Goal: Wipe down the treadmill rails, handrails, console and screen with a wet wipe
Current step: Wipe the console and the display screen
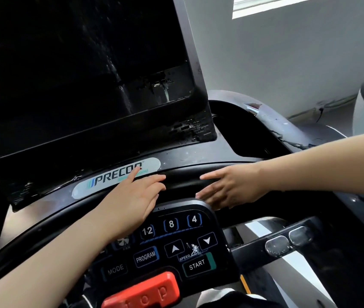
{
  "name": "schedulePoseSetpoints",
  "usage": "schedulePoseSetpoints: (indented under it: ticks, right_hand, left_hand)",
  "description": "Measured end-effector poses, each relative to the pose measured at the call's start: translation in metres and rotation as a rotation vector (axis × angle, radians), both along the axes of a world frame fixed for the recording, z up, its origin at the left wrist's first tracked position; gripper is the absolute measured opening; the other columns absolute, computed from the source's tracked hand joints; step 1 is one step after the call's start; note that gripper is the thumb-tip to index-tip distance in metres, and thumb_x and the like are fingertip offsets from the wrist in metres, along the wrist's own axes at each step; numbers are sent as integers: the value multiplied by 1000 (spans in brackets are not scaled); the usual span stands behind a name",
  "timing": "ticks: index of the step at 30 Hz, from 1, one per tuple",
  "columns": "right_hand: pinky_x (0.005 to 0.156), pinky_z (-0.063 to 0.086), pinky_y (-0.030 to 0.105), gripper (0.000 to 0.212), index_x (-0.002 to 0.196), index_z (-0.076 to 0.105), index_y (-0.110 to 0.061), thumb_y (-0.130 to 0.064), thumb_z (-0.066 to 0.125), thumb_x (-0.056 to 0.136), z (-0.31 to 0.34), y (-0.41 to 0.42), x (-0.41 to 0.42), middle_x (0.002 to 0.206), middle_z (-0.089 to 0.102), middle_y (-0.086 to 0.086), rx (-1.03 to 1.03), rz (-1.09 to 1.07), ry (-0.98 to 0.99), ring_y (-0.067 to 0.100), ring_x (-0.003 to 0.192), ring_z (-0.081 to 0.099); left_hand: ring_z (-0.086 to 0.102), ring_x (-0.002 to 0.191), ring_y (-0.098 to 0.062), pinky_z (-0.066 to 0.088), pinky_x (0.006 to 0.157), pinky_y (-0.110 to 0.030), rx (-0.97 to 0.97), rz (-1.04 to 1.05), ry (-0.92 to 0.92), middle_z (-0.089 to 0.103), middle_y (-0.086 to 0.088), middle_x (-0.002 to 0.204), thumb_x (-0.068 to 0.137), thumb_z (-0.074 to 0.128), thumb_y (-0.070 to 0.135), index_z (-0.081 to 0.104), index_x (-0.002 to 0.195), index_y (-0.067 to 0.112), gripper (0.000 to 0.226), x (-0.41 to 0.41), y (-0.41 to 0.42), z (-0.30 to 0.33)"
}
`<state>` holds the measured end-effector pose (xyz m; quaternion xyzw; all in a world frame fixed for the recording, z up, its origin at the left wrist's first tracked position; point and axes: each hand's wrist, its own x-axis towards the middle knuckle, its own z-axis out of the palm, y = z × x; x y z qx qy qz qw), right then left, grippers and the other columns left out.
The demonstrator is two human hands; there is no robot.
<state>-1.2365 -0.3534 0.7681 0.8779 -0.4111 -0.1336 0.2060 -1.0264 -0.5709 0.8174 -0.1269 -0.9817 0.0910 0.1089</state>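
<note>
Screen [83, 63]: dark, large, upper left of the console; wet streaks and droplets near its lower right corner and bezel, so it looks already wiped, at least in part.

Console [198, 156]: black curved body below the screen; moisture specks along its top edge and on the right shoulder. Logo plate [116, 177] sits at the front edge under the screen.

Front handrail [187, 176]: black bar crossing the console front; both hands rest at its middle.

Keypad [176, 245]: speed keys, START, red stop button [142, 292] at the bottom edge. No clear wetness; probably still to do.

Left hand [132, 198]: fingers straight, spread, flat on the handrail, forefinger on the logo plate. Right hand [232, 188]: fingers straight, reaching in, holding nothing I can see.

Wet wipe: not visible in either hand; cannot tell where it is.

Side rails: mostly out of view, state unknown.
</note>
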Motion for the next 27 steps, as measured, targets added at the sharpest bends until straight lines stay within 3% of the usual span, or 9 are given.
schedulePoseSetpoints:
  ticks: [6, 12, 16, 19, 23, 27]
  right_hand:
    - [118, -8, 43, 64, 142, 43, -27, -45, 64, 83, 10, 43, -25, 150, 34, -12, 69, -74, 128, 7, 140, 25]
    - [116, 4, 44, 61, 147, 32, -23, -46, 32, 90, 11, -17, 0, 153, 30, -6, -148, -217, -7, 16, 141, 27]
    - [117, 4, 45, 58, 140, 45, -24, -46, 49, 86, -2, 18, -6, 152, 33, -7, 0, -179, 5, 15, 142, 24]
    - [117, 4, 44, 63, 143, 42, -24, -45, 58, 85, 3, 65, -35, 152, 32, -11, 113, -94, 84, 8, 143, 16]
    - [117, 3, 44, 57, 143, 40, -27, -41, 52, 89, 4, 44, -31, 151, 32, -13, 77, -43, 68, 7, 142, 20]
    - [116, 8, 43, 46, 136, 50, -23, -32, 45, 91, -25, 19, 0, 145, 44, -9, 32, -19, 2, 11, 138, 34]
  left_hand:
    - [65, 96, -3, 31, 97, -51, 4, -5, 6, 67, 6, 112, 90, 31, 27, 66, 95, 26, 36, -2, -2, -2]
    - [66, 96, -6, 31, 98, -50, 13, -12, 12, 68, 3, 112, 90, 31, 26, 67, 95, 24, 37, -1, -2, -3]
    - [66, 96, -5, 31, 98, -50, 19, -5, -1, 67, 4, 113, 91, 30, 27, 67, 95, 24, 37, -1, -2, -3]
    - [66, 94, -4, 32, 99, -50, 26, 3, 1, 67, 4, 113, 90, 30, 27, 66, 95, 24, 36, -1, -2, -4]
    - [64, 96, -2, 28, 109, -38, 30, 21, -11, 66, 7, 115, 91, 30, 28, 65, 96, 27, 36, 1, -3, -5]
    - [64, 97, -2, 17, 108, -34, 40, 28, -17, 66, 6, 115, 91, 30, 28, 65, 96, 26, 36, 1, -3, -5]
